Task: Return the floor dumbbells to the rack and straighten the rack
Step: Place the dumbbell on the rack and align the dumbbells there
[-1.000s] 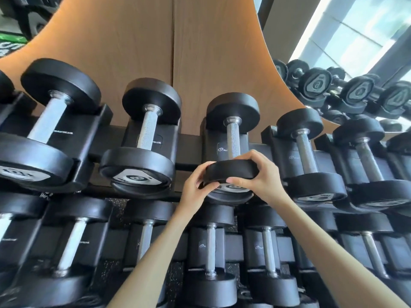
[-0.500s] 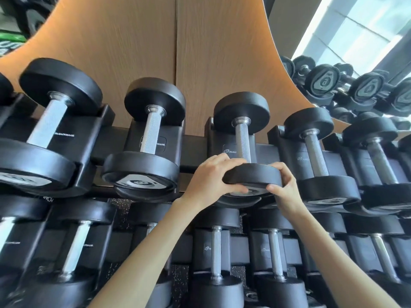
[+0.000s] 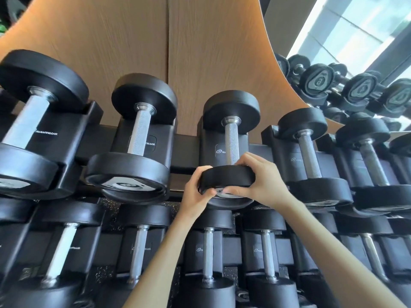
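A single view, from a wide-angle camera on the person's head, close to the dumbbell rack [image 3: 182, 156] and facing it, tilted slightly down; forearms enter from the bottom edge, left hand [image 3: 195, 196] and right hand [image 3: 264, 183] gripping a dumbbell [image 3: 229, 176] at centre; the lens bows the wood wall [image 3: 133, 52] — a mirror [image 3: 355, 52] fills the upper right corner.

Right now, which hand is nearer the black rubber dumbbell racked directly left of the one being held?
Left. The left hand grips the held dumbbell by its near head, on the side facing that neighbour, not touching; the right hand grips the opposite side.
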The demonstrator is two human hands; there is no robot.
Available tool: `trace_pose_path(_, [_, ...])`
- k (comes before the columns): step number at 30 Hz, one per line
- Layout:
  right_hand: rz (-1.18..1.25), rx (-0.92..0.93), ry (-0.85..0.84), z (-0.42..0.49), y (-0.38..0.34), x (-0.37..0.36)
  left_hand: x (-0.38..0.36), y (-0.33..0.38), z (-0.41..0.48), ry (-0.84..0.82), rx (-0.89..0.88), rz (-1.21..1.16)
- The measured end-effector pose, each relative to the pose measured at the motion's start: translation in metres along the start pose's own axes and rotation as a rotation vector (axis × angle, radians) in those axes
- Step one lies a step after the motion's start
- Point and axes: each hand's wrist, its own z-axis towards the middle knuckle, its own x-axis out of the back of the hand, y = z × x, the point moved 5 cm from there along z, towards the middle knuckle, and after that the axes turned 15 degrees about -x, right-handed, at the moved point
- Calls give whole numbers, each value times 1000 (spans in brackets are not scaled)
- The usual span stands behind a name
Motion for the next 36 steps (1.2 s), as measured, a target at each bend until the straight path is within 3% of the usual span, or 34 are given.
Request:
trace_pose_path(3, [91,29,110,-1,6,0,-6,1,3,52,-49,7])
trace_pose_path(9, [233,-5,112,-5,19,3,-13,1,13,14,-156,43])
trace_pose_path(13, [415,-52,97,-8,38,4,-18,10,17,-57,-195,247])
trace_pose_path(17, [740,-133,60,-12,58,-9,-24,24,26,-285,-251,624])
trace_pose_path(21, [841,-150,71,-14,63,-15,-29,40,32,-339,-363,791])
trace_pose_path(24, [776,-160,44,-13,57,-15,-20,33,27,-306,-305,627])
trace_pose_path(28, [573,-142,-56,-16,47,-7,-2,11,3,-56,-167,251])
trace_pose_path(30, [483,-145,-143,-14,37,-4,3,1,-4,-13,-137,143])
trace_pose_path(33, [374,-90,-134,-5,24,0,3,-1,-4,14,-144,119])
trace_pose_path(36, [422,-79,-23,-3,22,-2,-3,0,-1,60,-165,172])
